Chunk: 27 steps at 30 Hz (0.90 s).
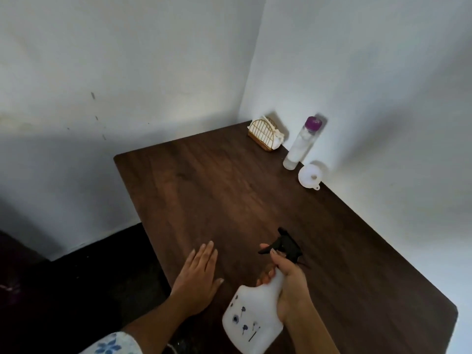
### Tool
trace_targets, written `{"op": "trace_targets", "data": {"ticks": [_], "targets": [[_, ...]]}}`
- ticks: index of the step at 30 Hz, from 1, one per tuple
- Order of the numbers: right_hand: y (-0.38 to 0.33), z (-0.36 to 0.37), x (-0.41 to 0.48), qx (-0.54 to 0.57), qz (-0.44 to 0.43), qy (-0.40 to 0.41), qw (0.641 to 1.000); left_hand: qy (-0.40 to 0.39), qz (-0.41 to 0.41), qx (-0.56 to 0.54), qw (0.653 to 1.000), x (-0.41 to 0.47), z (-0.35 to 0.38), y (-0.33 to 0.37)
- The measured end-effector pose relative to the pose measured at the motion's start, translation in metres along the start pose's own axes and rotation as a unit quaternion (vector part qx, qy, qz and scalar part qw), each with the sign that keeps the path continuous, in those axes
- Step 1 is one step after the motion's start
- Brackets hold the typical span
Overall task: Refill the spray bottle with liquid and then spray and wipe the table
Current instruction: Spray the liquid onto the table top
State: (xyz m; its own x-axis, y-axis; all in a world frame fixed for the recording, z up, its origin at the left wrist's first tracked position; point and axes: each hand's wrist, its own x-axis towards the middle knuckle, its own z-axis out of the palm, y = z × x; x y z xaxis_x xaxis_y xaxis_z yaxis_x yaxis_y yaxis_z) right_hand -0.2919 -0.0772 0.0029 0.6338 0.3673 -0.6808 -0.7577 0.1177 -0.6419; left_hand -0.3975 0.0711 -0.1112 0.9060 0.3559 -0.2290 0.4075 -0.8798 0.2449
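Note:
My right hand (288,279) grips the neck of a white spray bottle (251,318) with a black trigger head (284,245); the nozzle points away over the dark wooden table (229,190) and my index finger lies on the trigger. The bottle is tilted, its printed base toward me. My left hand (201,274) rests flat on the table near its left edge, fingers straight and holding nothing. A clear refill bottle with a purple cap (301,144) stands at the far right by the wall. A white funnel (310,176) lies beside it.
A gold wire napkin holder (264,135) with white napkins sits in the far corner. White walls close off the table's back and right sides. The dark floor (89,277) lies to the left of the table edge.

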Motion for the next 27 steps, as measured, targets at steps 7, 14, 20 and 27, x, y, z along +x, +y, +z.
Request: {"op": "trace_targets", "data": {"ticks": [7, 14, 20, 27], "targets": [[-0.004, 0.010, 0.017, 0.006, 0.026, -0.032, 0.999, 0.048, -0.009, 0.025, 0.999, 0.004, 0.009, 0.002], [0.006, 0.021, 0.035, 0.023, 0.039, 0.008, 0.999, 0.026, -0.013, 0.027, 0.999, 0.008, 0.003, -0.002], [0.018, 0.022, 0.031, 0.057, 0.052, 0.037, 0.996, -0.016, -0.005, 0.040, 0.999, 0.009, 0.006, -0.005], [0.022, 0.011, 0.030, 0.065, 0.043, 0.075, 0.994, 0.009, -0.008, 0.031, 0.999, 0.008, 0.003, -0.005]]}}
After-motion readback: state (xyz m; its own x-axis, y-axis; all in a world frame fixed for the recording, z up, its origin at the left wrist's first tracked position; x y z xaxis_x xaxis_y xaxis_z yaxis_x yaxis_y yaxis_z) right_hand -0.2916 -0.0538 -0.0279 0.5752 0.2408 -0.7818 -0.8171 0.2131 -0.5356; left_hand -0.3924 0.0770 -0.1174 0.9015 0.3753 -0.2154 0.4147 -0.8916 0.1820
